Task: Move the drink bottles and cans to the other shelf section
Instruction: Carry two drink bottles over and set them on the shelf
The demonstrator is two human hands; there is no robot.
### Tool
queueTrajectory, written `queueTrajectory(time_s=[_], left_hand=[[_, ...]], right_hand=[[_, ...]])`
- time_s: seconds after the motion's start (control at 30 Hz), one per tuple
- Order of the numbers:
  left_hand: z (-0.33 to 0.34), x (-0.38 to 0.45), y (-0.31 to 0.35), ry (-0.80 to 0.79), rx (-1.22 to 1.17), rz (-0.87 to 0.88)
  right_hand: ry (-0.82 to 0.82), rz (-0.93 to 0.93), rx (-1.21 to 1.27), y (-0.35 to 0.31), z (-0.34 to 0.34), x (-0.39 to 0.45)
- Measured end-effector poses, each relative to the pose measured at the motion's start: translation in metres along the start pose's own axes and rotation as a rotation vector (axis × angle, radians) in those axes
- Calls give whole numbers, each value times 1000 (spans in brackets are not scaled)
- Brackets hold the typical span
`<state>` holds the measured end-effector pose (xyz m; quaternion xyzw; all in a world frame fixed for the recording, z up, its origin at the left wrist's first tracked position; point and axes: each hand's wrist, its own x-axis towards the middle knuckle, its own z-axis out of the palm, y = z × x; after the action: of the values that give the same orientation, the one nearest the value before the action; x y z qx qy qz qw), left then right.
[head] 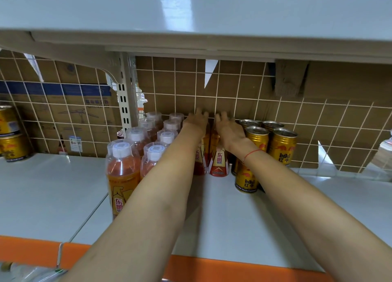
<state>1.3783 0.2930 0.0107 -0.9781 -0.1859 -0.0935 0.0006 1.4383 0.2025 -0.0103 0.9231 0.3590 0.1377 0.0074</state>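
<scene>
The orange-labelled clear plastic drink bottles [218,156], full, heavy and smooth, suit a mid-body grip; left hand [196,121] and right hand [228,129] rest over their tops, grip unclear.

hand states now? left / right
Left hand: over the top of an orange bottle, grip cannot be told.
Right hand: over another orange bottle, same.

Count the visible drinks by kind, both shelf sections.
Orange bottles: 10 (8 with white caps showing, 2 beneath the left hand and right hand)
Gold cans, right section: 5
Gold cans, left section: 2
Total: 17 visible; the arms may hide more.
</scene>
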Motion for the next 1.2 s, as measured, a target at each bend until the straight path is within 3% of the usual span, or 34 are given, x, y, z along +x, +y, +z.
queueTrajectory(time_s=[0.6, 0.87, 1.2], left_hand=[[4, 3, 1, 2, 47, -4], [12, -10, 6, 89, -4, -3], [14, -66, 9, 145, -64, 86]], right_hand=[[-19, 18, 66, -1, 4, -4], [116, 73, 352, -5, -4, -23], [147, 72, 295, -10, -21, -86]])
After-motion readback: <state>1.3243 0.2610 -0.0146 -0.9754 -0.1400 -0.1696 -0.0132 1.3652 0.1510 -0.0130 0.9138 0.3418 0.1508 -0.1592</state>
